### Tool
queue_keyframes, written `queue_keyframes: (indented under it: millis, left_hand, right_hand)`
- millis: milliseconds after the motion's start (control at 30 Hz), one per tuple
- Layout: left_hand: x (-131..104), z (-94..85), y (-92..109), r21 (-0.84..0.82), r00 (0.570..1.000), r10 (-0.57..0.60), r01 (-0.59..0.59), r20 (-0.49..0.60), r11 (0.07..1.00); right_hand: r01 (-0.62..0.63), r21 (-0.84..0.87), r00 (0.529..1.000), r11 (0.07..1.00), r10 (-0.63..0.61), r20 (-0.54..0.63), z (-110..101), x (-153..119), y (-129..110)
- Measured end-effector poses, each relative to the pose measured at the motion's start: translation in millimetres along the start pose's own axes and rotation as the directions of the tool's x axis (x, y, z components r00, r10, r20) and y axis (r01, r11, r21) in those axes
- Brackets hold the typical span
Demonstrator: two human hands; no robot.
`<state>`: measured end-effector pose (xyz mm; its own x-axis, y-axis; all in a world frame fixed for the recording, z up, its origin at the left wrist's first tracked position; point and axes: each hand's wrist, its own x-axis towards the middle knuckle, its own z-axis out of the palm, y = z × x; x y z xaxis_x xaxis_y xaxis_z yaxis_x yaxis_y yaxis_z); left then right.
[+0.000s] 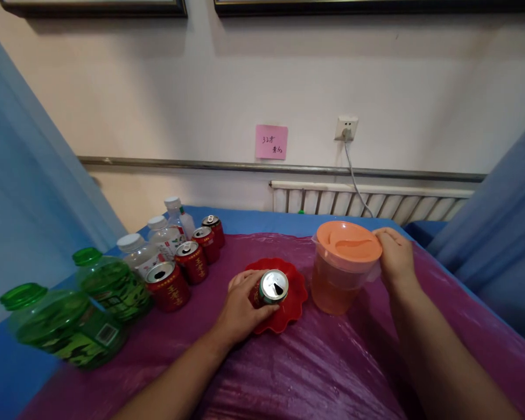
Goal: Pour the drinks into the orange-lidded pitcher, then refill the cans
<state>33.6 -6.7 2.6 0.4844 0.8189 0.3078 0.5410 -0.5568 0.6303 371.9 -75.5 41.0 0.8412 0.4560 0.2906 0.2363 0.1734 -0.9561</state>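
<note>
1. Head view: my left hand is closed around a red-and-green drinks can, thumb on the near side; the drinking hole in its top is open.
2. That can is over the scalloped red dish, midway between the table's left and right edges; I cannot tell whether its base touches the dish.
3. My right hand is clamped on the handle side of a clear plastic pitcher, fingers curled; the handle itself is mostly hidden.
4. Pitcher upright, just right of the dish, toward the table's far right corner; orange lid on, amber liquid inside. Contact with the sheet cannot be confirmed.
5. Along the left edge of the table: four red drinks cans in a row, three clear white-capped bottles beside them, two green-capped bottles nearest me.
6. Purple plastic sheet covers much of the blue tabletop.
</note>
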Motion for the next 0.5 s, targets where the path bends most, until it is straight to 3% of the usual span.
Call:
queue_keyframes:
  millis: [500]
  left_hand:
    - [1.2, -3.2, 1.6, 0.002, 1.0, -0.028, 0.028, 0.013, 1.0]
  right_hand:
    - [-0.043, -0.009, 0.999, 0.999, 0.043, 0.028, -2.8, 1.2, 1.0]
